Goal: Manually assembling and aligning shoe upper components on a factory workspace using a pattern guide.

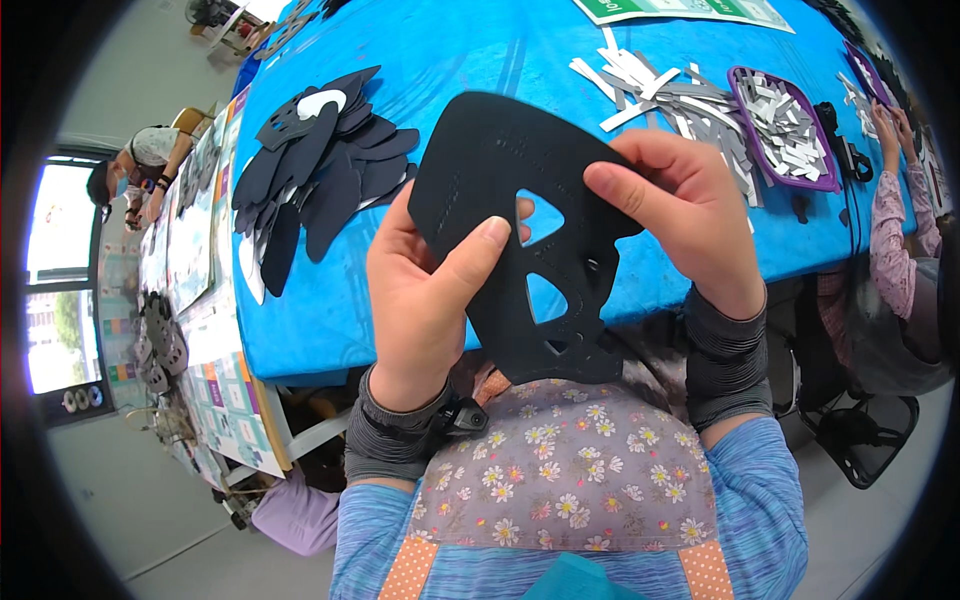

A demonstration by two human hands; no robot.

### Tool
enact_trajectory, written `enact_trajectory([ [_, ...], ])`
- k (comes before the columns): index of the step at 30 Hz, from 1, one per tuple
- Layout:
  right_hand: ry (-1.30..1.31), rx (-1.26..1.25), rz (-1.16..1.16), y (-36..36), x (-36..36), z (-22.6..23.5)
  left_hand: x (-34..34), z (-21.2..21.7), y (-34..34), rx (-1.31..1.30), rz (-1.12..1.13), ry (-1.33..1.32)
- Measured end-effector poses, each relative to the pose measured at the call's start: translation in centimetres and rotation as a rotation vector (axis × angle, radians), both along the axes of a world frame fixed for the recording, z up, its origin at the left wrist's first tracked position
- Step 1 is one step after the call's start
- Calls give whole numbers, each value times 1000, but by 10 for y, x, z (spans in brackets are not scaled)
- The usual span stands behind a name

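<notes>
Between my hands is a flat black cut-out panel [490, 150] with a wide rounded top, a narrower lower part, two larger openings and a small one. My left hand [425, 285] grips its left edge, thumb on the front face; a fingertip shows through the upper opening. With thumb and fingers, my right hand [690, 205] pinches the panel's upper right edge. The panel is tilted, held over the near edge of the blue-covered table [300, 335]. Past my left hand lies a pile of dark cut pieces [320, 175], a few showing white.
Grey and white strips [660, 90] lie heaped at the far right, beside a purple basket [835, 180] of short strips. Another person's hands [890, 130] work at the right. Further left, a person [150, 165] leans over a second table [195, 235]. A black chair [865, 430] stands at right.
</notes>
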State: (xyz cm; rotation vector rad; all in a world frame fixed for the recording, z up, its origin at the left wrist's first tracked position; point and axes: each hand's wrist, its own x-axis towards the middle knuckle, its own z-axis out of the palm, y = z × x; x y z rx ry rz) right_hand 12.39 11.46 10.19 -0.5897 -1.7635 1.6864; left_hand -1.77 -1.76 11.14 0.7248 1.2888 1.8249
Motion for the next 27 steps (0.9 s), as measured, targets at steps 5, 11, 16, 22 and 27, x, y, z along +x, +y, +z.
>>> enact_trajectory([
  [5,-194,96,139,5,-4,5,-15,-3,-1,-118,-13,81],
  [11,-327,211,228,10,-27,-2,-44,-28,-9,-77,53,33],
  [16,-227,120,158,19,-18,-41,-80,-76,-37,-86,207,-149],
  [22,-401,141,180,27,11,-73,-157,-90,-96,-240,693,495],
  [27,-490,103,219,19,25,-92,-338,-99,-188,119,1042,-98],
])
